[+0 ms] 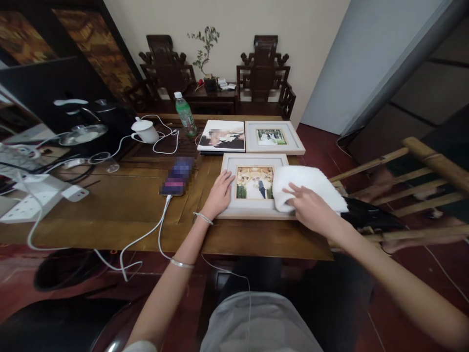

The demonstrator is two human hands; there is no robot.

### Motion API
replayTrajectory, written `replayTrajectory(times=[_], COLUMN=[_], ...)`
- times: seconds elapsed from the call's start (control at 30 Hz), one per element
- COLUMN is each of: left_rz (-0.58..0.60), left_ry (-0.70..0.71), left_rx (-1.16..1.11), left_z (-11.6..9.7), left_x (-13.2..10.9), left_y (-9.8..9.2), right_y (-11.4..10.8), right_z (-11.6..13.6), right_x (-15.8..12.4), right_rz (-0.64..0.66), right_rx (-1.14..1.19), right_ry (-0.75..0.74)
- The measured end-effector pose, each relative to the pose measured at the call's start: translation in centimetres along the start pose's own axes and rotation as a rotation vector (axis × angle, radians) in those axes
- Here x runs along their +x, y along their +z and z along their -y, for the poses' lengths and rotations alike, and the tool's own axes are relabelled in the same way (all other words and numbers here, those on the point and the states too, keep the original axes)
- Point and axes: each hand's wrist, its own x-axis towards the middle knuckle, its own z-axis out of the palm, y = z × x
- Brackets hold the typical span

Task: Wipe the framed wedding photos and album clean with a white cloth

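Observation:
A light wooden picture frame (252,214) with a wedding photo (252,183) lies flat on the table near its front edge. My left hand (219,194) grips the left side of this frame, its fingers over the border. A folded white towel (311,183) covers the frame's right side and hangs past it. My right hand (308,208) is closed on the towel's near left part, pressing it against the frame; some fingertips are hidden in the cloth. Behind lie a second framed photo (273,137) and a white-edged photo album or book (223,136).
Left of the frame lies a phone (178,176) on a white charging cable (163,215). Further left stand a green bottle (186,115), a lidded white cup (145,130), a kettle (84,134) and a power strip (31,200). A bamboo chair (432,156) stands at right.

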Motion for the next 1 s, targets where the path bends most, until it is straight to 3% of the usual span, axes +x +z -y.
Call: replayTrajectory(times=[0.2,0.33,0.5,0.63,0.8,1.0], left_rz=[-0.001,0.014,0.028,0.023,0.028,0.023], left_ry=[0.007,0.002,0.007,0.011,0.016,0.026], left_rx=[0.017,0.019,0.025,0.045,0.041,0.060], left_z=[-0.1,-0.1,-0.1,0.1,0.1,0.3], left_x=[0.0,0.0,0.0,0.0,0.0,0.1], left_y=[0.0,-0.2,-0.3,-0.2,-0.2,-0.2], right_y=[-3.5,-3.0,0.3,2.3,3.0,3.7], right_z=[1.4,2.6,2.5,0.2,-3.2,-3.5], right_x=[-3.0,-2.1,0.9,4.5,9.7,12.3], right_rz=[0.174,0.148,0.037,-0.097,-0.252,-0.174], right_rx=[0.222,0.311,0.358,0.250,0.090,-0.032], right_ry=[-0.029,-0.103,-0.051,-0.020,0.012,0.083])
